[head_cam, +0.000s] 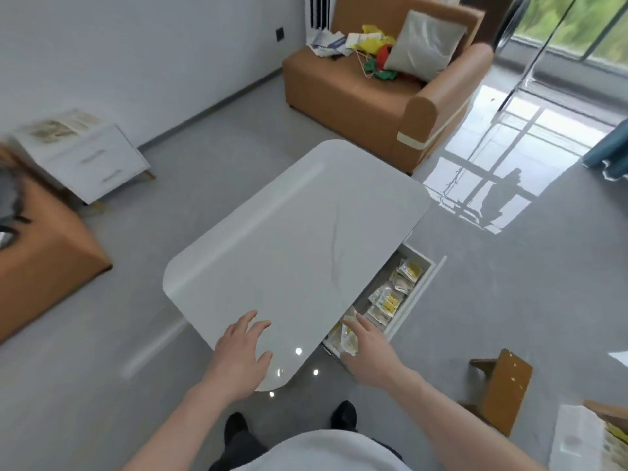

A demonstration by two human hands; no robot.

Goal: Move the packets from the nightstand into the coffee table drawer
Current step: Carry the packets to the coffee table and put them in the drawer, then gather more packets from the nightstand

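Observation:
A white coffee table (292, 239) stands in front of me with its drawer (419, 287) pulled out on the right side. Several white and yellow packets (390, 297) lie in the drawer. My left hand (243, 351) hovers open over the table's near corner, fingers spread, holding nothing. My right hand (367, 351) reaches over the near end of the drawer, fingers apart, its fingertips at a packet (346, 338) there. A white nightstand (85, 158) stands by the wall at the far left, with flat papers or packets (63, 125) on top, too blurred to tell.
A tan armchair (380, 83) with a grey cushion and clutter stands behind the table. A tan ottoman (37, 263) sits at the left. A small wooden stool (503, 385) and a white box (577, 440) are at the lower right. Glossy grey floor surrounds the table.

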